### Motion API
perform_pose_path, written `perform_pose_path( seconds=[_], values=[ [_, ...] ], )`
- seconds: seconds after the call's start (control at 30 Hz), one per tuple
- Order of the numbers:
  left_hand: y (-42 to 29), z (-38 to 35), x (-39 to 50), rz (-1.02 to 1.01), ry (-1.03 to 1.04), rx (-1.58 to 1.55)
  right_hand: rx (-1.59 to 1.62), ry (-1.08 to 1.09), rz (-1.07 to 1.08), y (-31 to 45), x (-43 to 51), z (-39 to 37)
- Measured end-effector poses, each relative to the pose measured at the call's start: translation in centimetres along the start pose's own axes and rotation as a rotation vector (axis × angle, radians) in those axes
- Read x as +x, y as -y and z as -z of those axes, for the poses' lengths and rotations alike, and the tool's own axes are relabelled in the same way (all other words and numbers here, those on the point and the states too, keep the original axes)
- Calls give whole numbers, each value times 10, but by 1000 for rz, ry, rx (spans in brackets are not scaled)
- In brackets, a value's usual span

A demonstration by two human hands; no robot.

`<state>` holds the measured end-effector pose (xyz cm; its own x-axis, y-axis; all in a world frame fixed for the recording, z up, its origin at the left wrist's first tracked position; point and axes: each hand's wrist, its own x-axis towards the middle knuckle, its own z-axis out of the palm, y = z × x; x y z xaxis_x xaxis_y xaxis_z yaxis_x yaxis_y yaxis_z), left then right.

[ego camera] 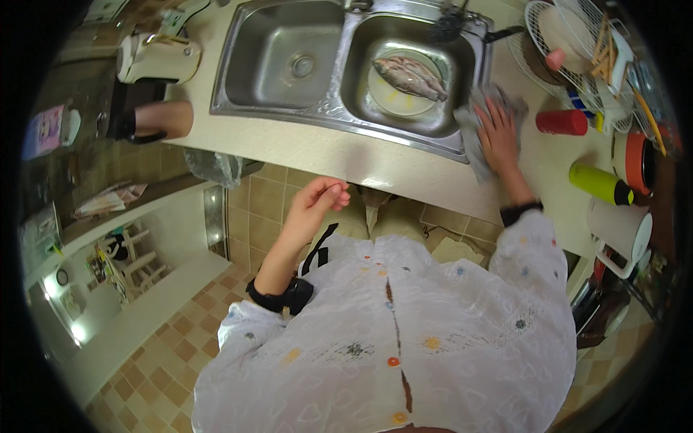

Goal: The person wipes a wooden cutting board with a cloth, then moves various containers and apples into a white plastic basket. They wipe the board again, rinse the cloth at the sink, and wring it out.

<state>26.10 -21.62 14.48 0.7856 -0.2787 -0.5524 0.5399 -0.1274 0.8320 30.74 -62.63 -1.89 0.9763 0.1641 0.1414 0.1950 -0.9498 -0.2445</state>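
Observation:
My right hand [495, 132] presses down on a grey cloth [476, 154], fingers spread over it, on the counter at the right rim of the sink. My left hand [322, 197] hovers before the counter's front edge, fingers curled in and nothing visible in them. Two fish [409, 78] lie side by side on a pale round plate [398, 108] in the right basin [357, 59] of the steel double sink. The left basin [260, 59] shows only its drain strainer.
A wire dish rack [582, 67], red container [561, 123], green bottle [598, 183] and white jug [617, 233] stand to the right. A dark wire scrubber [448, 24] is at the sink's back corner. On the left are a cream kettle [159, 58] and a brownish jug [162, 119].

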Motion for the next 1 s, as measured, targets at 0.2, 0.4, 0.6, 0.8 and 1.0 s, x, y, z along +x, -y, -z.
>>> perform_pose_path(
  seconds=[0.2,0.4,0.6,0.8,1.0],
  values=[
    [22,19,-6,15,44,-75,-11,180,182,65,-80,23],
    [14,72,1,19,-2,-138,73,247,406,159,0,-10],
    [-4,161,16,-114,-17,-205,78,194,361,331,99,-80],
    [-38,251,38,-196,-88,-286,67,186,361,491,200,-143],
    [-60,324,47,-256,-279,-324,202,212,280,601,289,-186]
  ],
)
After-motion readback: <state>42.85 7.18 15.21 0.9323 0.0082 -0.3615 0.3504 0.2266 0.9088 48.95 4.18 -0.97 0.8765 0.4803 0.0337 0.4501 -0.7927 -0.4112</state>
